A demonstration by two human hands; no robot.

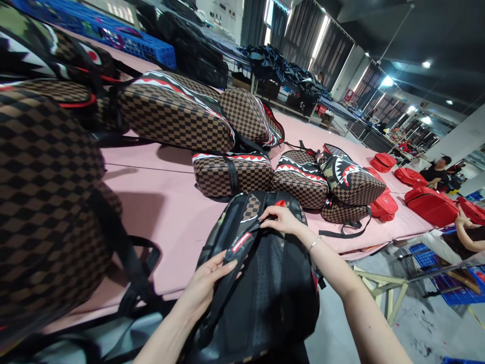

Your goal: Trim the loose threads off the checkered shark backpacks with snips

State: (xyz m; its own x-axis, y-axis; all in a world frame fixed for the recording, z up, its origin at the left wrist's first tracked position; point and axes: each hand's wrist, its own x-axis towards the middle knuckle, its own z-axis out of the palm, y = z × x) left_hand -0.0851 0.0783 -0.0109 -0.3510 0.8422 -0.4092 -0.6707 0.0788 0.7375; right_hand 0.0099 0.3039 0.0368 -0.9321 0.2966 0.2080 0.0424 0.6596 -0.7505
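Observation:
A black backpack (261, 298) rests with its back panel toward me at the near edge of the pink table. One of its shoulder straps (246, 246), bearing a red and white label, stretches between my two hands. My left hand (209, 278) grips the strap's lower part, thumb on top and fingers underneath. Higher up, my right hand (279, 220) pinches the strap near the top of the bag, with a thin bracelet on that wrist. A brown and black checkered patch and a bit of red show near the bag's top, beside my right hand.
Brown checkered backpacks (178, 116) with shark-mouth prints lie across the pink table (151, 172); one (45, 202) stands close at my left. Red bags (430, 206) sit at the right, near a co-worker (468, 232). Blue crates (151, 50) stand behind and on the floor.

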